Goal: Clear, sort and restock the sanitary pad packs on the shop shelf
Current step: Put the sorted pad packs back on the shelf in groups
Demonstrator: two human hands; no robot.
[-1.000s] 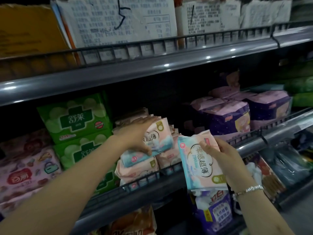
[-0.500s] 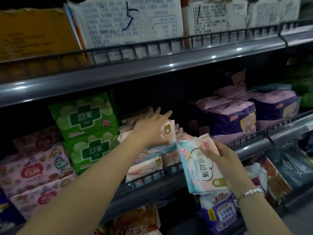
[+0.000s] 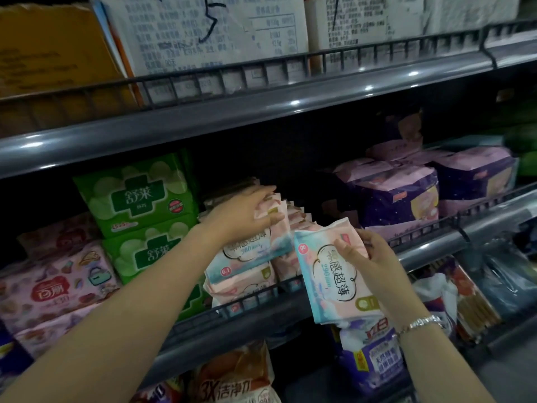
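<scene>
From your head camera, you face a dim shop aisle with grey metal shelves edged by black wire rails (image 3: 255, 298); your left hand (image 3: 244, 216) reaches into the middle shelf (image 3: 430, 251), fingers curled over the top of a pink-and-blue 360mm pad pack (image 3: 250, 254) standing at the front of a row of like packs. Your right hand (image 3: 369, 257) grips a matching 290mm pad pack (image 3: 328, 274) upright just in front of the rail, a silver bracelet (image 3: 421, 322) on the wrist. Green packs (image 3: 136, 196) stack to the left, purple packs (image 3: 398, 196) sit to the right, and printed cartons (image 3: 203, 33) line the top shelf.
</scene>
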